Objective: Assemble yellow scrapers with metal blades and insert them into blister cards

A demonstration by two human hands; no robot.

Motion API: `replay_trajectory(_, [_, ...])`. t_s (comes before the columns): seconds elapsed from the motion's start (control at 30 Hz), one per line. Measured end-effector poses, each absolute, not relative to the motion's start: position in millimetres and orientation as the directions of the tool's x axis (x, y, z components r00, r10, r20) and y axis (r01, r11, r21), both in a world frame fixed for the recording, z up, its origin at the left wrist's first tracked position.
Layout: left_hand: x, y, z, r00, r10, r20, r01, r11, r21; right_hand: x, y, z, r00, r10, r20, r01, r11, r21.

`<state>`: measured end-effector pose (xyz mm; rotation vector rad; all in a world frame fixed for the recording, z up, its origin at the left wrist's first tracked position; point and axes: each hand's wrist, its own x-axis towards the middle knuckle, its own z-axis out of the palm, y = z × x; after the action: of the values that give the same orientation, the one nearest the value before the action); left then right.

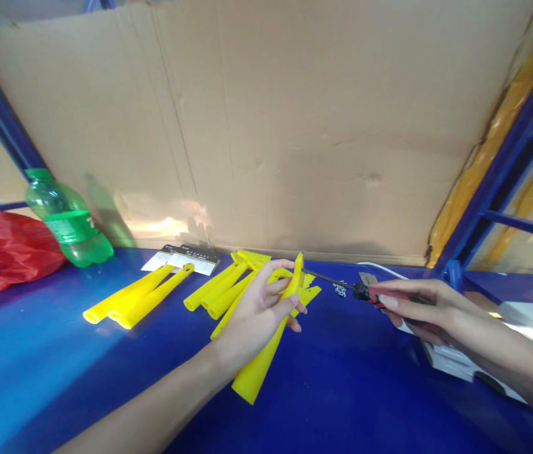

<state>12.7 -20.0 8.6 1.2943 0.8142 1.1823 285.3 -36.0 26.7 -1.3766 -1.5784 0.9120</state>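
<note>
My left hand (261, 315) is closed around the upper part of a yellow plastic tube (259, 369), whose wide end slants down toward me. Its narrow tip points up between my thumb and fingers. My right hand (422, 306) grips the red handle of a screwdriver (327, 277), with its thin dark shaft pointing left. The shaft's tip meets the yellow tube near its narrow end; whether it sits in a hole I cannot tell. Behind my left hand lie several more yellow tubes (222, 290), partly hidden. A little heap of small metal pieces (340, 289) rests below the screwdriver shaft.
Two yellow tubes (148, 296) lie with printed cards (186, 260) at the left. A green bottle (70, 217) and a red plastic bag (9, 252) stand farther left. Cardboard (295, 126) walls off the back of the blue tabletop (342, 391). White packets (450, 360) lie under my right forearm.
</note>
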Motion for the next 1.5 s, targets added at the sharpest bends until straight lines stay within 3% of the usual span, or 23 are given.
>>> replay_trajectory(0.1, [9, -13, 11, 0.18, 0.973, 0.147, -0.21, -0.108, 0.972, 288, -35, 31, -0.074, 0.997, -0.016, 0.255, 0.003, -0.967])
replay_trajectory(0.3, [-6, -2, 23, 0.106, 0.994, 0.0, -0.261, 0.028, 0.965, 287, -28, 24, 0.022, 1.0, -0.005, -0.002, -0.005, -1.0])
replay_trajectory(0.37, [-5, -3, 24, 0.097, 0.995, -0.031, -0.262, 0.056, 0.963, 283, -26, 16, -0.002, 1.0, 0.03, 0.065, 0.03, -0.997])
replay_trajectory(0.43, [-1, -6, 24, 0.098, 0.994, -0.038, -0.274, 0.063, 0.96, 277, -25, 8, -0.048, 0.992, 0.114, 0.268, 0.123, -0.956])
replay_trajectory(0.53, [5, -11, 22, 0.159, 0.987, -0.02, -0.293, 0.066, 0.954, 267, -27, -2, -0.158, 0.955, 0.251, 0.582, 0.296, -0.758])
replay_trajectory(0.67, [7, -14, 21, 0.235, 0.972, 0.01, -0.314, 0.066, 0.947, 256, -33, -11, -0.235, 0.939, 0.249, 0.787, 0.335, -0.518])
replay_trajectory(1.03, [7, -13, 4, 0.297, 0.952, 0.081, -0.319, 0.019, 0.948, 245, -42, -15, -0.333, 0.907, 0.256, 0.854, 0.406, -0.326])
replay_trajectory(1.5, [16, -21, 7, 0.261, 0.962, 0.08, -0.189, -0.03, 0.981, 246, -45, -3, -0.31, 0.899, 0.311, 0.846, 0.41, -0.341])
